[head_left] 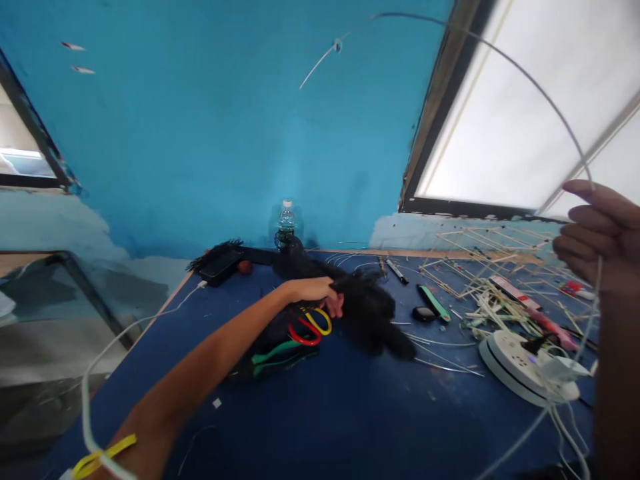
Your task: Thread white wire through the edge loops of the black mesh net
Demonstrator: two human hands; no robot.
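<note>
My left hand [323,293] reaches to the middle of the blue table, its fingers closed at the edge of a black fluffy bundle [367,307]. Red and yellow scissor handles [306,339] lie just below it, beside green-handled pliers [277,353]. Raised at the right edge, my right hand [600,230] pinches a long thin wire [543,90] between thumb and forefinger. The wire arcs up and leftward in front of the blue wall, with a small bead-like piece [337,46] near its free end.
A white round power strip [520,367] with cables sits at the right. Behind it lie thin sticks [493,307], a green cutter [433,303] and a marker [397,271]. A bottle [287,223] stands by the wall. A phone [220,267] with a white cable is at the left.
</note>
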